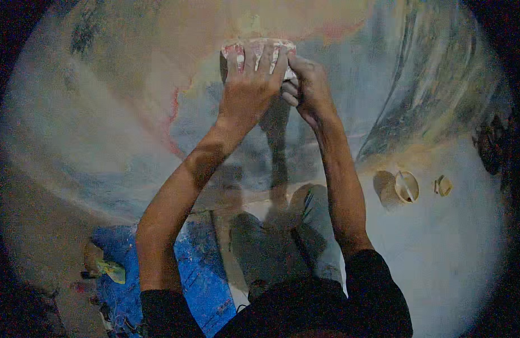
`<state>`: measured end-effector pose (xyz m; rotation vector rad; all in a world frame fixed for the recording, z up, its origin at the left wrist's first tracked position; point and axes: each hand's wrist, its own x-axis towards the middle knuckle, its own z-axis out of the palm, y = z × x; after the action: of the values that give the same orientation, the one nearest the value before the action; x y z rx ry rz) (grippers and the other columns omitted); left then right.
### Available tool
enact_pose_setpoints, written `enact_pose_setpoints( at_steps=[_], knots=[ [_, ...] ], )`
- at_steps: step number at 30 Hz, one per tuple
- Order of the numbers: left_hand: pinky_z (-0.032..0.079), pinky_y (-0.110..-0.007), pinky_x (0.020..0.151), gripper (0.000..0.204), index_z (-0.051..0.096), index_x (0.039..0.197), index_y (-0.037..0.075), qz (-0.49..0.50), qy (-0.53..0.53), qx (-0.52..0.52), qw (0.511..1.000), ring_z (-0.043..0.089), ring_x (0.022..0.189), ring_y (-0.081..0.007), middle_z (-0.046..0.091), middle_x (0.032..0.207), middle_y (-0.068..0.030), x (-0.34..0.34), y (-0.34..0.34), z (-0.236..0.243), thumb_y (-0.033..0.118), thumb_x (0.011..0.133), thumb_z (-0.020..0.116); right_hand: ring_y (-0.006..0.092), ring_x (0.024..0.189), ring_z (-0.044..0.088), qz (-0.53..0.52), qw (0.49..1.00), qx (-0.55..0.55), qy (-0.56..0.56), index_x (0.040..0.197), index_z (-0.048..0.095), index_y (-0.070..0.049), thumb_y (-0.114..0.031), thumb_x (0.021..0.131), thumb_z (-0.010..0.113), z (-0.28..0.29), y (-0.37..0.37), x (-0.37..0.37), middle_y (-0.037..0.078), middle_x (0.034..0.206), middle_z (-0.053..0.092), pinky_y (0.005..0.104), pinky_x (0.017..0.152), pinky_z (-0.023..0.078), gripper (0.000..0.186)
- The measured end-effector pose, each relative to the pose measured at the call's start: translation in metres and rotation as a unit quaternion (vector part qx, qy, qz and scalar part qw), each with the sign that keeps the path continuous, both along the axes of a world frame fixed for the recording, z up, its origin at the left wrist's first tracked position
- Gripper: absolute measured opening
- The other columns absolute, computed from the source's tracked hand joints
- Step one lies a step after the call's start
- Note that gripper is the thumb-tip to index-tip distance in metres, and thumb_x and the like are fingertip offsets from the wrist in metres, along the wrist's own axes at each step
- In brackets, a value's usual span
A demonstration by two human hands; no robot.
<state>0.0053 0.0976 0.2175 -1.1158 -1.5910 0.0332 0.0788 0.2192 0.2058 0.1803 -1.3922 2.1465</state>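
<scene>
Gripping one red-white object [259, 43], two hands [251, 90] [310, 84], one round container [401, 188]

Dim, grainy, dark toward edges

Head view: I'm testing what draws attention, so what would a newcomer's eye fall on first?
Probably the left hand and right hand at top centre, meeting at a red-and-white object over a swirling painted surface. Next, the bright blue sheet at lower left, then the pale round cup with a stick at right.
</scene>
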Motion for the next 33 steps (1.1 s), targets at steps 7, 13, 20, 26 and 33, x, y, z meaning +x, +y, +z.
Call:
enact_pose_setpoints(
  at_steps=[7,13,20,26,33],
  knots=[
    [0.037,-0.055,0.099,0.046,0.054,0.128,0.007,-0.024,0.064,0.007,0.998,0.052,0.115,-0.0361,0.052,0.132,-0.016,-0.007,0.011,-0.013,0.019,0.083,0.055,0.0058,0.05,0.042,-0.141,0.974,0.177,-0.012,0.084,0.06,-0.007,-0.024,0.095,0.047,-0.017,0.019,-0.01,-0.001,0.068,0.05,0.0217,0.04,0.034,0.025],
    [0.047,-0.048,0.09,0.035,0.061,0.117,0.008,0.076,-0.162,-0.077,0.981,0.065,0.089,-0.0311,0.066,0.093,-0.0147,-0.02,0.008,-0.028,0.016,0.083,0.055,0.0149,0.069,0.054,-0.23,0.939,0.251,0.05,0.09,0.062,0.003,-0.029,0.096,0.05,-0.041,0.033,-0.038,0.006,0.08,0.063,0.0325,0.061,0.048,0.035],
    [0.033,-0.049,0.109,0.052,0.046,0.136,0.009,0.058,-0.054,-0.034,0.996,0.043,0.129,-0.0344,0.045,0.141,-0.0127,-0.022,0.002,-0.021,0.013,0.084,0.051,0.0071,0.045,0.04,-0.121,0.981,0.149,0.041,0.084,0.057,-0.007,-0.037,0.1,0.045,-0.023,0.009,-0.029,0.0,0.059,0.048,0.0249,0.036,0.031,0.036],
    [0.032,-0.049,0.11,0.055,0.043,0.139,0.011,0.027,-0.006,0.011,1.0,0.04,0.132,-0.0343,0.041,0.145,-0.008,-0.037,-0.009,-0.031,0.015,0.085,0.05,0.0082,0.042,0.037,-0.064,0.991,0.112,-0.04,0.087,0.057,-0.007,-0.04,0.1,0.043,-0.015,-0.011,-0.027,-0.003,0.054,0.041,0.0235,0.036,0.031,0.037],
    [0.029,-0.049,0.113,0.059,0.033,0.145,0.012,0.034,0.008,0.005,0.999,0.033,0.137,-0.0326,0.034,0.149,-0.0096,-0.052,-0.006,-0.041,0.017,0.089,0.05,0.0088,0.042,0.039,-0.148,0.962,0.228,0.025,0.082,0.055,-0.007,-0.04,0.101,0.041,-0.032,0.002,-0.053,-0.001,0.052,0.043,0.0265,0.037,0.033,0.04]
  ],
)
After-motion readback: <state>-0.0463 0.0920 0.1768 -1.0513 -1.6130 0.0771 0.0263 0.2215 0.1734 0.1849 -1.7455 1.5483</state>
